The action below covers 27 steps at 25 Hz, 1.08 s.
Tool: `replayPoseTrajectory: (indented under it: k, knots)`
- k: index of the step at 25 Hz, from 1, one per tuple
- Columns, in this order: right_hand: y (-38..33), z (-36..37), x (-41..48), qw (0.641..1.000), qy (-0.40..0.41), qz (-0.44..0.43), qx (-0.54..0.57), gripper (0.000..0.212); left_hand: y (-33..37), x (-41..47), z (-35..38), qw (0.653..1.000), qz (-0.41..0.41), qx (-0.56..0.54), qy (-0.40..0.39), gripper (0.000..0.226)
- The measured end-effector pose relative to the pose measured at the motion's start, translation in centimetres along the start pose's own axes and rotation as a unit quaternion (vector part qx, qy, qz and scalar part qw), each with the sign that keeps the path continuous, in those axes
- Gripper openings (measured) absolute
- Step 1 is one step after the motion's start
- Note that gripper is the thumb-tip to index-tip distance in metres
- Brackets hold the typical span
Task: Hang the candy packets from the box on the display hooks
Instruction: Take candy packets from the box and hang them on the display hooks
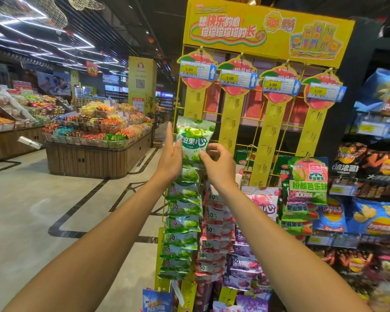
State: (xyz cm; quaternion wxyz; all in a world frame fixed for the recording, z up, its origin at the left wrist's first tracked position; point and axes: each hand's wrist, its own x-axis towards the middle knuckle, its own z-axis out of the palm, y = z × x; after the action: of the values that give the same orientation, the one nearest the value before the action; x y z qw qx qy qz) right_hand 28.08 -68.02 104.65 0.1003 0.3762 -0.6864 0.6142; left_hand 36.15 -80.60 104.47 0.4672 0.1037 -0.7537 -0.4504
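A green candy packet point(193, 137) hangs at the top of the filled part of the leftmost yellow hook strip point(196, 102) on the display rack. My right hand point(216, 164) pinches the packet's lower right corner. My left hand point(170, 154) is flat with fingers straight, its thumb touching the packet's left edge. Below hang several more green packets point(184, 208). The second strip point(231, 122) carries pink packets point(216, 224) lower down. The box is not in view.
The yellow header sign point(263, 32) tops the rack, with price tags point(197, 69) under it. Chip bags point(378, 219) fill shelves on the right. A wooden island of sweets point(99, 152) stands across the tiled aisle on the left.
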Motion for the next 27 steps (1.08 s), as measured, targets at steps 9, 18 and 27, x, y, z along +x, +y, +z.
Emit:
replayPoseTrajectory:
  k: [9, 18, 27]
  knots:
    - [0.1, -2.2, -0.7, 0.999, -0.037, 0.012, -0.028, 0.039, 0.3, -2.4, -1.3, 0.974, 0.042, 0.223, 0.007, 0.063]
    - [3.4, -12.7, -4.7, 0.971, -0.081, -0.050, -0.219, 0.050, 2.3, -8.7, 3.7, 0.823, 0.161, 0.544, -0.022, 0.068]
    - [10.7, -32.7, -12.7, 0.892, -0.079, -0.036, -0.444, 0.057, 5.9, -19.3, 21.2, 0.824, 0.180, 0.511, -0.168, 0.066]
